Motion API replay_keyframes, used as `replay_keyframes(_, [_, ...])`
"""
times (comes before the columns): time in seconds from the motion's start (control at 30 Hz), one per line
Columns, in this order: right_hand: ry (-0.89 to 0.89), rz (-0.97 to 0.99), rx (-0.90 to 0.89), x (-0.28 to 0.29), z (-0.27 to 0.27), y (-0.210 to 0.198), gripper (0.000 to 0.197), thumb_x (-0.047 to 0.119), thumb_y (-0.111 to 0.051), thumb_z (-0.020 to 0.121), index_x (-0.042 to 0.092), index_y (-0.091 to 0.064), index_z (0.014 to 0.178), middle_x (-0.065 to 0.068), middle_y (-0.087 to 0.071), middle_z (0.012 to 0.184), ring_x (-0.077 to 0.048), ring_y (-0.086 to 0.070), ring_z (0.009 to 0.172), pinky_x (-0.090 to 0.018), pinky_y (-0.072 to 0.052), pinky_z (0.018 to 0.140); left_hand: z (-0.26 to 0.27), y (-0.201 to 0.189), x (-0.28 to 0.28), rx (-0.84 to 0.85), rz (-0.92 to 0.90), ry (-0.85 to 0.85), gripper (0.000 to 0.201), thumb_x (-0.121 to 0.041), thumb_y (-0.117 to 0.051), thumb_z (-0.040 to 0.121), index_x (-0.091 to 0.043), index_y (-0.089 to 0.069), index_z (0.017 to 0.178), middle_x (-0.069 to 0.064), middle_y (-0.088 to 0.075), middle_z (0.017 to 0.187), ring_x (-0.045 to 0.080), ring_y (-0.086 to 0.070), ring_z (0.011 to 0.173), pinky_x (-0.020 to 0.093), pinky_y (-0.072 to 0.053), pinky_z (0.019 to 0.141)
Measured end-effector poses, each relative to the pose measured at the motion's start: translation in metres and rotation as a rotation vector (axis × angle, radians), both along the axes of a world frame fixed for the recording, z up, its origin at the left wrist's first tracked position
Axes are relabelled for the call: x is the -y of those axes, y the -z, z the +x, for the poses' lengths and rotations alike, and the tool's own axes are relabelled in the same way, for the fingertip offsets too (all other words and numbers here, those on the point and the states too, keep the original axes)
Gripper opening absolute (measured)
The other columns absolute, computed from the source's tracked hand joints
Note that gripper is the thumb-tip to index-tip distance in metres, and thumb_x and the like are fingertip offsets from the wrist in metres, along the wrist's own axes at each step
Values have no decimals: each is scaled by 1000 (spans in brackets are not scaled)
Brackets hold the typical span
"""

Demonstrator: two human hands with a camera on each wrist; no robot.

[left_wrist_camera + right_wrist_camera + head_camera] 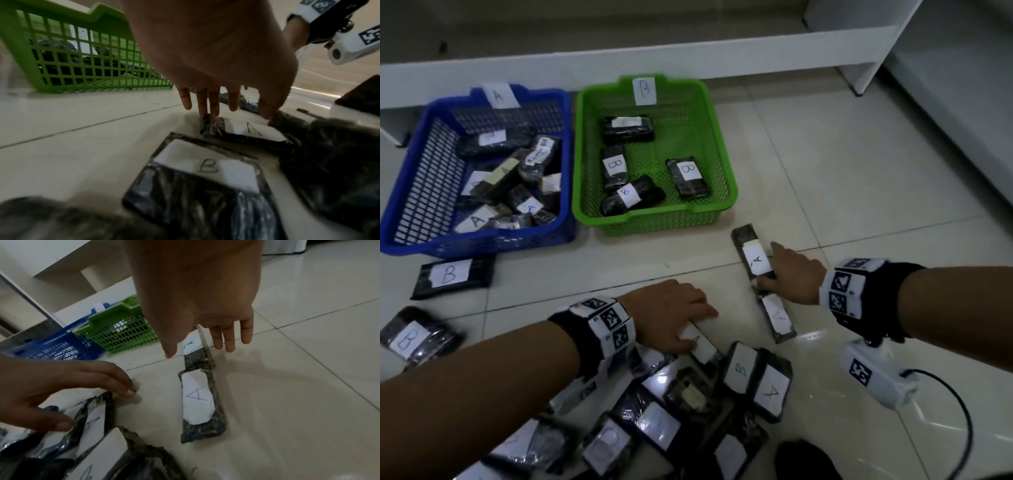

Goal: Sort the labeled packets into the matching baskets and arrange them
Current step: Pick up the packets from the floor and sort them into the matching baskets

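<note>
I see a pale tiled floor [859, 178] with a white shelf [619, 58] along the back. A blue basket [400, 219] marked A sits on the left, full of dark packets. Just beside it is a green basket [722, 178] marked B, with four B packets lying flat inside.

My left hand [671, 315] is low over an A packet [702, 346] at the top edge of the pile [661, 411] close to me. The fingers [213, 102] are straight and point down at its far end, and the thumb comes down on its other side. I cannot tell if the hand has a hold on it.

My right hand [794, 274] is spread over another A packet [753, 260] out on the floor to the right. The thumb is on one side and the fingers [229, 337] on the other, all straight and loose. It is not gripping.

One more A packet [777, 317] lies end to end with that one, nearer to me. Two B packets [453, 277] lie on the floor at the left, below the blue basket.
</note>
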State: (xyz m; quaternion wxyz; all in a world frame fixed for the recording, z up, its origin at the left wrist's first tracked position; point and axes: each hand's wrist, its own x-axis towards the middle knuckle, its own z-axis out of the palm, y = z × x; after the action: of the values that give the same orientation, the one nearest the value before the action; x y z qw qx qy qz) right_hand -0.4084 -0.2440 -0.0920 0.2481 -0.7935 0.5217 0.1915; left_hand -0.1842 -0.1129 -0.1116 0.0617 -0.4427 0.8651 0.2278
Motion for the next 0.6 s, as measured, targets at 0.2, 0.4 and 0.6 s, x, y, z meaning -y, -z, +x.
replay_keyframes(0.2, [8,-29,-6,0,13,13,69,41,-68,80,6,-33,129,-15,-51,123,-34,-55,109,-43,-45,91,3,2,-5,35,-6,68,47,-47,-61,80,-27,-55,123,7,-43,135,25,-43,123,39,-38,100])
replay_keyframes(0.4, [179,40,124,10,20,15,58,29,-73,75,1,-42,115,-19,-54,113,-32,-58,96,-29,-42,66,3,-8,2,87,-44,11,35,-42,-53,90,-22,-46,118,1,-58,112,23,-52,102,38,-36,92])
replay_keyframes(0.6, [485,-297,576,12,29,-23,52,19,-69,78,4,-39,118,-13,-59,103,-28,-57,83,-31,-43,66,33,-46,19,-96,-158,-395,35,-39,-52,91,-18,-39,117,3,-60,97,23,-57,78,29,-34,61])
